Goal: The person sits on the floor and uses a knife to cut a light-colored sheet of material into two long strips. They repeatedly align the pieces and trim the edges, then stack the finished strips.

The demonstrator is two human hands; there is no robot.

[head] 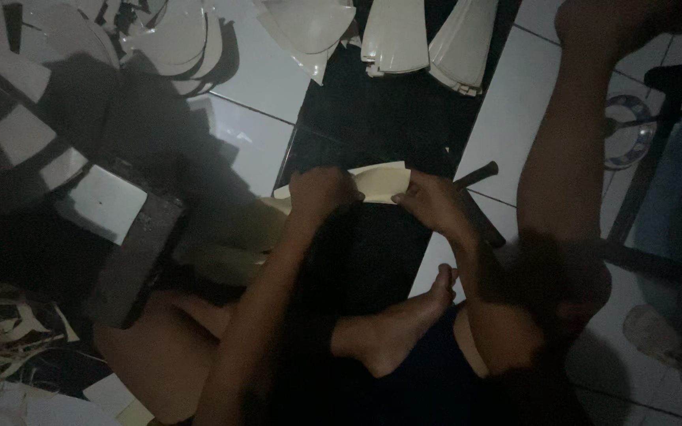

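Observation:
I sit on the floor in dim light. Both my hands hold one cream-coloured curved piece [382, 183] of thin sheet material in front of me. My left hand [319, 193] grips its left end, my right hand [429, 201] pinches its right end. The piece is held above a black mat [372, 110] lying on the white tiled floor. My bare foot [404, 323] rests below the hands. More cream pieces lie under my left hand at the mat's edge [234, 237].
Stacks of cream curved pieces [428, 39] lie at the top, with more white ones [175, 35] at the top left. A dark-handled tool [477, 175] lies right of my hands. A dark block [132, 260] stands at left, scraps [1, 331] at bottom left, a dark chair frame [657, 142] at right.

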